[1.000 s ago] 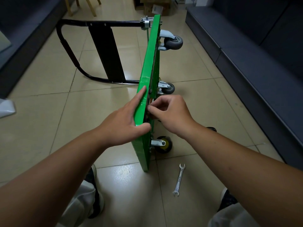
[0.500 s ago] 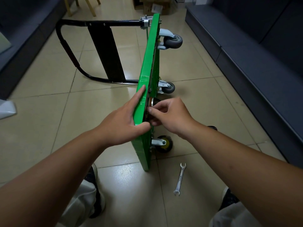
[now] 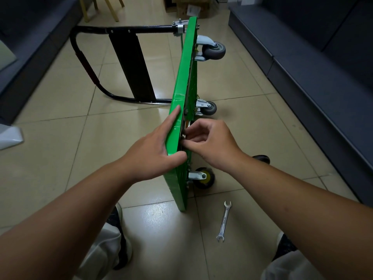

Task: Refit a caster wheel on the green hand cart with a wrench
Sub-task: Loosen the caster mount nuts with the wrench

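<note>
Head view: a green cart, stiff and probably heavy, stands on edge on the floor mid-scene, its top rim clamped between the left hand's flat fingers and hooked thumb, while the right hand's curled fingertips pinch a small, likely slippery nut on its wheeled right side.

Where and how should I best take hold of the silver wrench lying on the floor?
Pinch the silver open-ended wrench at the middle of its thin shaft, coming from above with thumb and finger across its narrow width. It lies flat on the beige tiled floor with free space on both sides; its forked ends are wider.
</note>
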Motion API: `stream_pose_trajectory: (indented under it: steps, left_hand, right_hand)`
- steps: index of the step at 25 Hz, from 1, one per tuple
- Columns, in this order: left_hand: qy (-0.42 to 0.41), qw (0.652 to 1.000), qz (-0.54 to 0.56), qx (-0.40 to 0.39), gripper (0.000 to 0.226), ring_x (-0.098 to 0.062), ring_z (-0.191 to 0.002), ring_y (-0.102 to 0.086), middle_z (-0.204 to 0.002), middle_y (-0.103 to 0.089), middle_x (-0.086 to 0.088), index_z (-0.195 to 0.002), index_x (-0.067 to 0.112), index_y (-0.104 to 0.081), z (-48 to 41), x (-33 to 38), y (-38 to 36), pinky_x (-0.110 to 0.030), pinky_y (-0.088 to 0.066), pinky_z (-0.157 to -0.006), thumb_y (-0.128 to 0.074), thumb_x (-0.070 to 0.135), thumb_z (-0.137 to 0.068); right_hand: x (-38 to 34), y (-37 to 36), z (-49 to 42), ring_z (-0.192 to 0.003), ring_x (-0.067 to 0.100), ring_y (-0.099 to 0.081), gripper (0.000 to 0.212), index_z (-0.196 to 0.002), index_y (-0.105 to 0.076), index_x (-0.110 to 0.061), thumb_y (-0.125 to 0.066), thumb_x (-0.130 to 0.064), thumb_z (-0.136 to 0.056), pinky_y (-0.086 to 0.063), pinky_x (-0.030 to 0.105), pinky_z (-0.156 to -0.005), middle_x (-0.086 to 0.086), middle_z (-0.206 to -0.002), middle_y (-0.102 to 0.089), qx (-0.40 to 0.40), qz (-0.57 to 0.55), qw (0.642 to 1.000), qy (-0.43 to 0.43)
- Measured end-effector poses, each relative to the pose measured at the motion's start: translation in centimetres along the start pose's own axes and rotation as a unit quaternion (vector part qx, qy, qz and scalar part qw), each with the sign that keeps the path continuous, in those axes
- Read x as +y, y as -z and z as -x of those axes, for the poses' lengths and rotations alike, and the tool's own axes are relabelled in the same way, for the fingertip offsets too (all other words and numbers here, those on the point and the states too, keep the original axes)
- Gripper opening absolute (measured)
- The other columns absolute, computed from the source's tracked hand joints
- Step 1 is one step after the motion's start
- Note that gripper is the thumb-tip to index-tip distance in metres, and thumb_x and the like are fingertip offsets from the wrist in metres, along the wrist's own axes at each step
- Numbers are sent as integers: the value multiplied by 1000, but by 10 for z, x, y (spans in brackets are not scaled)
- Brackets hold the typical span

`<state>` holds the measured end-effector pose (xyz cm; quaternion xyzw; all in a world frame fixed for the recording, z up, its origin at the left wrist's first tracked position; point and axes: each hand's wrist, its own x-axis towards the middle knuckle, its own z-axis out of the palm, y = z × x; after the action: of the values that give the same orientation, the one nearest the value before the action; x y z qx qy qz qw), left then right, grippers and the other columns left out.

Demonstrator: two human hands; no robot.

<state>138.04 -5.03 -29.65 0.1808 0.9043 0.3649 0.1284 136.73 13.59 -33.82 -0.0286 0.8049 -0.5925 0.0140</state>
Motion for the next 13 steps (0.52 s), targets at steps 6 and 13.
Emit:
stream_pose_trajectory:
  steps: [6,13]
  left_hand:
    - [-2,1000,-6,1,101,3,-66,-60,-127,-52,8,-153,61,5,0,0,0,-17,-43,-57,-56,47,-74]
    - [-1,1000,3,-3,102,10,-66,-59,-120,-52,8,-154,59,4,-1,1,-1,-12,-39,-54,-57,44,-74]
  right_hand:
    - [0,-2,-1,-79,16,-74,13,-83,-73,-23,-83,-16,-79,-61,46,-80,-4,-81,-76,27,-1,1000,-1]
    - [3,0,-4,-73,15,-74,9,-81,-75,-22,-83,-26,-78,-62,45,-76,-4,-74,-75,13,40,999,-21]
